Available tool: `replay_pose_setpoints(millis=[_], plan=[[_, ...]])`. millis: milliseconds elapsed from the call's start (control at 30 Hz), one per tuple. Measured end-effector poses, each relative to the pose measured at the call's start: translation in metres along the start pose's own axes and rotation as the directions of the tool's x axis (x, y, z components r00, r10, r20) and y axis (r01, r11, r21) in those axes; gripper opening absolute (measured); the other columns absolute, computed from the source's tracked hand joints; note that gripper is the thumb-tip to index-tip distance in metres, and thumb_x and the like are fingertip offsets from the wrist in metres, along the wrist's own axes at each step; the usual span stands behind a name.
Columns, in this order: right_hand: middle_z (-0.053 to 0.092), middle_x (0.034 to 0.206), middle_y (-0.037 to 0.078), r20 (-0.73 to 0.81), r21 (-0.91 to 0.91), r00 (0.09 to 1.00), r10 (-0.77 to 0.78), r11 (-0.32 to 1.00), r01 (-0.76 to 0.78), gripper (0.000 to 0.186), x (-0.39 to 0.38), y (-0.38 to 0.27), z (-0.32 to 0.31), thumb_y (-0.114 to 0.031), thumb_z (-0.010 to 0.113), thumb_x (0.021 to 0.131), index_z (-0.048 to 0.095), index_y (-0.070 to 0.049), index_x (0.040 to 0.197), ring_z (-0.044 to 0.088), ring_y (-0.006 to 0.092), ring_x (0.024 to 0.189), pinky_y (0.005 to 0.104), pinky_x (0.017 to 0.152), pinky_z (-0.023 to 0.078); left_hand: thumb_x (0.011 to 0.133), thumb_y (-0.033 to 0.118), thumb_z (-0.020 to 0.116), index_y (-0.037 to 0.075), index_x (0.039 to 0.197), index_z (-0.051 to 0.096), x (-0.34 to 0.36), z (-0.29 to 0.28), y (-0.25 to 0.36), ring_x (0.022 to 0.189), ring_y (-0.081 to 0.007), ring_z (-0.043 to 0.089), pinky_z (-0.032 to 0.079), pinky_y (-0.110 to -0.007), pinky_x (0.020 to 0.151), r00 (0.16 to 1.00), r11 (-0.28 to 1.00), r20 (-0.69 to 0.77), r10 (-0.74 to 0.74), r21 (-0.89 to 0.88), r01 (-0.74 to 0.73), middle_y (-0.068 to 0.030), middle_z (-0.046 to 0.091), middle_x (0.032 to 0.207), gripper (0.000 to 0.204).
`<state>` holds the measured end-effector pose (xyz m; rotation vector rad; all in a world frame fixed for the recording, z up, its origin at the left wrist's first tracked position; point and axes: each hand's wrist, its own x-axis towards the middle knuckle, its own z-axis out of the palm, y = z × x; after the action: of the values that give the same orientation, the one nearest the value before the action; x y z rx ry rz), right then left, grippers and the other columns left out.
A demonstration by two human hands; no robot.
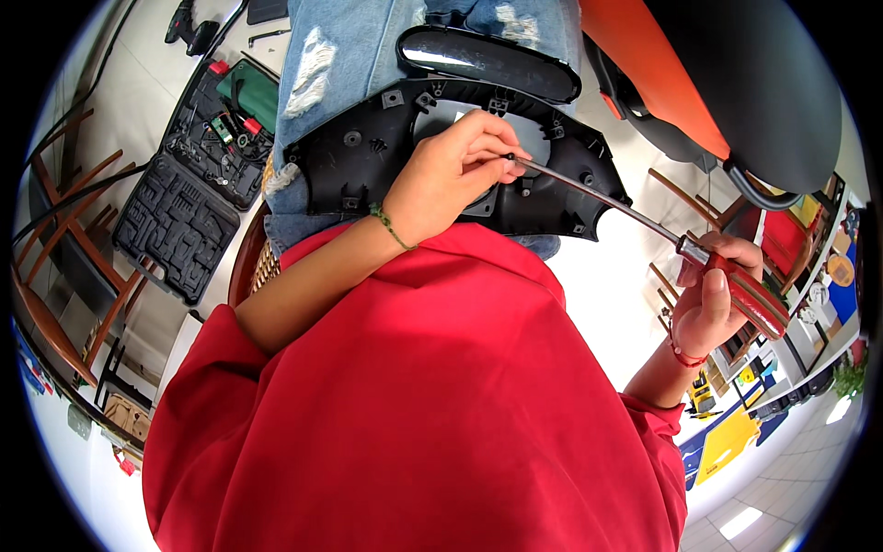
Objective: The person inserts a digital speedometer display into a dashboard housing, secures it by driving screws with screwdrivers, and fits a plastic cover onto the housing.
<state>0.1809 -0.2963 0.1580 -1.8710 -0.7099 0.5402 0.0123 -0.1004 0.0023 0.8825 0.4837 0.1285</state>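
Note:
My right hand (716,299) is closed around the red handle of a long screwdriver (607,201). Its metal shaft points up and left toward my left hand (460,170). The left fingers are pinched at the screwdriver's tip, on a small dark piece that looks like a screw (510,158). Both hands are above a wide black plastic cover (354,147) lying across my lap, its inner side with bosses and clips facing up. A grey rounded part (532,136) sits in the middle of the cover, partly hidden by my left hand.
A glossy black oval piece (487,60) lies on my jeans beyond the cover. At left, an opened tool case (179,216) rests on the floor near a drill (190,28). An orange and black machine (727,83) stands close at right. Wooden chairs (74,248) are on both sides.

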Motion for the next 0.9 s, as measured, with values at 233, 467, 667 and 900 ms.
replay_pose_setpoints(millis=[233, 467, 667, 900], plan=[[0.059, 0.093, 0.015, 0.007, 0.012, 1.000, -0.015, 1.000, 0.015, 0.029, 0.000, 0.001, 0.002, -0.014, 0.060, 0.091, 0.051, 0.003, 0.112, 0.051, 0.0118, 0.062, 0.0235, 0.058, 0.044, 0.094, -0.007, 0.054, -0.002, 0.107, 0.052, -0.001, -0.001, -0.002, 0.095, -0.0158, 0.068, 0.055, -0.027, 0.085, 1.000, 0.998, 0.002, 0.011, 0.067, -0.011, -0.0122, 0.068, 0.102, 0.015], [0.059, 0.094, 0.013, -0.021, -0.086, 0.999, 0.049, 0.995, -0.050, 0.026, 0.002, -0.007, 0.008, -0.014, 0.061, 0.094, 0.054, 0.004, 0.110, 0.054, 0.0128, 0.060, 0.0243, 0.054, 0.044, 0.094, -0.005, 0.056, 0.000, 0.108, 0.052, -0.001, -0.002, -0.004, 0.094, -0.0148, 0.069, 0.054, -0.026, 0.083, 0.999, 0.986, -0.002, 0.039, 0.160, -0.038, -0.0112, 0.070, 0.102, 0.015], [0.059, 0.079, 0.011, -0.024, -0.023, 0.998, 0.056, 0.998, -0.056, 0.042, 0.001, -0.009, 0.016, -0.029, 0.068, 0.091, 0.054, 0.006, 0.109, 0.059, 0.0145, 0.059, 0.0251, 0.055, 0.049, 0.094, -0.005, 0.054, -0.001, 0.109, 0.052, -0.002, 0.001, -0.001, 0.096, -0.0166, 0.070, 0.054, -0.027, 0.084, 0.998, 0.981, -0.052, 0.046, 0.189, -0.035, -0.0127, 0.070, 0.104, 0.015], [0.061, 0.095, 0.018, 0.168, -0.253, 0.970, -0.177, 0.943, 0.216, 0.049, -0.018, -0.014, 0.029, -0.037, 0.067, 0.092, 0.050, 0.005, 0.111, 0.063, 0.0211, 0.065, 0.0330, 0.067, 0.051, 0.097, -0.006, 0.048, -0.001, 0.115, 0.051, 0.004, 0.007, -0.003, 0.108, -0.0179, 0.064, 0.050, -0.029, 0.097, 0.990, 0.978, -0.103, 0.096, 0.197, -0.074, -0.0158, 0.065, 0.118, 0.019]])
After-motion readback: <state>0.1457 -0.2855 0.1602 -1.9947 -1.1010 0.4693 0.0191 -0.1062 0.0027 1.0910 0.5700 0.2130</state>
